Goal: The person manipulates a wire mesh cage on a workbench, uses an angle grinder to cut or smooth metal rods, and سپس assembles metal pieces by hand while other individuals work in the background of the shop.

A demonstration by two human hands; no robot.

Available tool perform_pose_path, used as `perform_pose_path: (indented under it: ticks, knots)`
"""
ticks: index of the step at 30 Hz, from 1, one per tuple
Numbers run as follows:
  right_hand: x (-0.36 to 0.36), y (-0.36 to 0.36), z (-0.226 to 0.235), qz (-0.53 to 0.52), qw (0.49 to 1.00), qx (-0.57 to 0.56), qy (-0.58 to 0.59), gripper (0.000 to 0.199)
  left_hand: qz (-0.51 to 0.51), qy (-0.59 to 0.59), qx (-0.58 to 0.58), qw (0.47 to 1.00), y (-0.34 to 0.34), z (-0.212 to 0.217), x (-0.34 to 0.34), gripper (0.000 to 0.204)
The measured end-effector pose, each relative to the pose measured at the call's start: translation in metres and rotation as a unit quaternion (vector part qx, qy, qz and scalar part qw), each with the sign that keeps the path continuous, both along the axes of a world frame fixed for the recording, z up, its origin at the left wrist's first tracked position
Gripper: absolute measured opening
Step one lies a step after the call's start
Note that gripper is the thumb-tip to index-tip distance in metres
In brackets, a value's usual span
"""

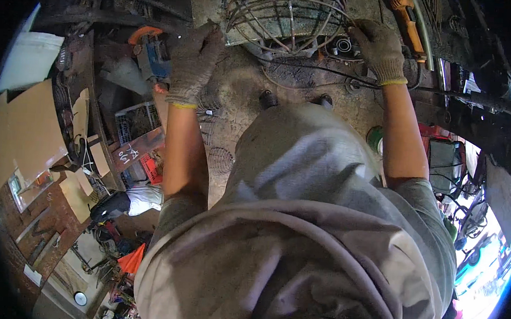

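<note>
A domed cage of bent metal wire lies on a flat worn plate at the far middle. My right hand, in a grey knitted glove with a yellow cuff, is at the cage's right side. Its fingertips are closed at the end of a curved wire. My left hand, gloved alike, is just left of the plate, apart from the cage's wires. Its fingers are curled in, and what they hold, if anything, is hidden.
An orange power tool lies beyond my right hand. A black cable runs below the cage. Left of my left arm are a blue clamp-like tool and a wire basket. Brown sheets stand farther left.
</note>
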State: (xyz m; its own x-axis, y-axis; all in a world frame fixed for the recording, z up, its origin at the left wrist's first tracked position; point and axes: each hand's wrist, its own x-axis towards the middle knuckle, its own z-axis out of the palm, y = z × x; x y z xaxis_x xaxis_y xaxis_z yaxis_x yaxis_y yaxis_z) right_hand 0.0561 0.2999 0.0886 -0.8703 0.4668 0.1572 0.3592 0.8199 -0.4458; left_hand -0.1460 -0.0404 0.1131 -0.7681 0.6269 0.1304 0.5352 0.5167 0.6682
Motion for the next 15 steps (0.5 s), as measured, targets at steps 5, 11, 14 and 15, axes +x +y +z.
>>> perform_pose_path:
  ticks: [5, 11, 14, 15]
  knots:
    - [0.0, -0.001, 0.004, -0.008, 1.0, -0.008, -0.019, 0.04, -0.025, 0.124, -0.014, 0.992, 0.019, -0.002, 0.011, 0.04]
    - [-0.001, -0.002, 0.013, 0.0, 0.999, 0.012, -0.05, 0.042, 0.028, 0.061, -0.048, 0.997, 0.025, -0.005, 0.014, 0.034]
    - [-0.001, 0.002, 0.004, -0.003, 1.0, -0.007, -0.022, 0.037, -0.001, 0.154, -0.053, 0.987, 0.027, -0.01, 0.01, 0.033]
    - [-0.001, 0.004, 0.002, -0.002, 1.0, -0.004, -0.023, 0.036, 0.001, 0.151, -0.064, 0.986, 0.027, -0.012, 0.008, 0.033]
